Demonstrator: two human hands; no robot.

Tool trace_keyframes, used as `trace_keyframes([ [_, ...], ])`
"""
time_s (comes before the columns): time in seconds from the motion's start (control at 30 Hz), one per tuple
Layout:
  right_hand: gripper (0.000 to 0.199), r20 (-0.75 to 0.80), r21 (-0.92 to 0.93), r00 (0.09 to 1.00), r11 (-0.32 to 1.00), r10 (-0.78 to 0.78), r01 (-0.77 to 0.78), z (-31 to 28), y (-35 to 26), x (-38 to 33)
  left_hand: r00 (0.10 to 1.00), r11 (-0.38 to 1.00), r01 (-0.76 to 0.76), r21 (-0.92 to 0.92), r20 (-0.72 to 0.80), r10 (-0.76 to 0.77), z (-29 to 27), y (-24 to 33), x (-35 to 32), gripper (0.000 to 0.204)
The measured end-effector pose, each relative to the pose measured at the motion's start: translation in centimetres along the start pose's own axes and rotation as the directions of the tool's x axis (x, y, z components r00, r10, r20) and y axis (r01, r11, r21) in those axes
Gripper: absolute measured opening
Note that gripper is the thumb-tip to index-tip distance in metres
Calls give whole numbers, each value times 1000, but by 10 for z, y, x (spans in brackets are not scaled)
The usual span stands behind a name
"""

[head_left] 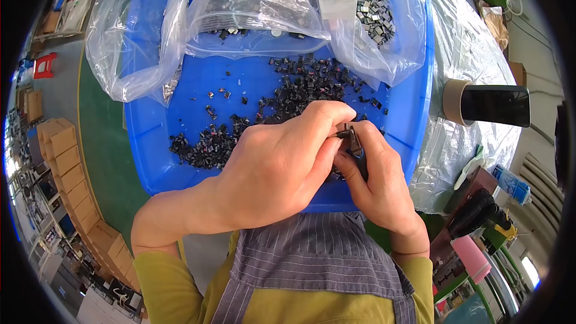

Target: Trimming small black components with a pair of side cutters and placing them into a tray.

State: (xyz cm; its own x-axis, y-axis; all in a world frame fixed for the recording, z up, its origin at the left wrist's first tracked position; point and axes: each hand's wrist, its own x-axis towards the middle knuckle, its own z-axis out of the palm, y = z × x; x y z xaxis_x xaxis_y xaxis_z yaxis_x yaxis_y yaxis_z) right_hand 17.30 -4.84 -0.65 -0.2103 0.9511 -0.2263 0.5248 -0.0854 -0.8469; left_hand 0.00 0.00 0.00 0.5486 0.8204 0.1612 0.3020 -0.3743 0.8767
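a worker in a striped apron (318, 258) holds both hands above the near side of a blue tray (147, 147). the left hand (273, 159) pinches a small dark part (342, 134) between thumb and forefinger; the right hand (384, 183) grips a dark tool (358, 151) just beside it. from here, i cannot tell whether the two touch. black bits (309, 87) lie heaped beyond, below three clear bags (402, 54).

Three plastic bags (258, 6) lie across the far side of the tray (249, 81). Small parts (306, 87) spread from its middle toward its near-left corner. Past its right edge, on the table (447, 162), sits a tape roll (454, 103).
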Motion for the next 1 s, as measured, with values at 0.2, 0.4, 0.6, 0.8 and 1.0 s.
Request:
trace_keyframes([
  [0.2, 28, -46, 8, 998, 999, -42, 42, 2, 6, 0, 997, 986, 70, -154, 1, -71, 0, -2, 3, 36],
  [0.4, 31, -53, 10, 996, 998, -66, 67, 1, 4, -3, 983, 961, 128, -246, 157, -91, -5, -1, 7, 32],
  [0.6, 25, -74, 46, 997, 998, -33, 36, 4, -3, -5, 994, 954, 51, -296, 111, -19, -9, 0, 6, 27],
  [0.8, 19, -4, 125, 1000, 992, -21, 22, 2, -3, -4, 929, 890, 317, -327, 298, -221, -17, 4, 5, 25],
  [1.0, 14, 189, 272, 979, 955, 72, -123, -15, -5, -1, 915, 796, 385, -467, 304, -264, -13, 5, 6, 28],
])
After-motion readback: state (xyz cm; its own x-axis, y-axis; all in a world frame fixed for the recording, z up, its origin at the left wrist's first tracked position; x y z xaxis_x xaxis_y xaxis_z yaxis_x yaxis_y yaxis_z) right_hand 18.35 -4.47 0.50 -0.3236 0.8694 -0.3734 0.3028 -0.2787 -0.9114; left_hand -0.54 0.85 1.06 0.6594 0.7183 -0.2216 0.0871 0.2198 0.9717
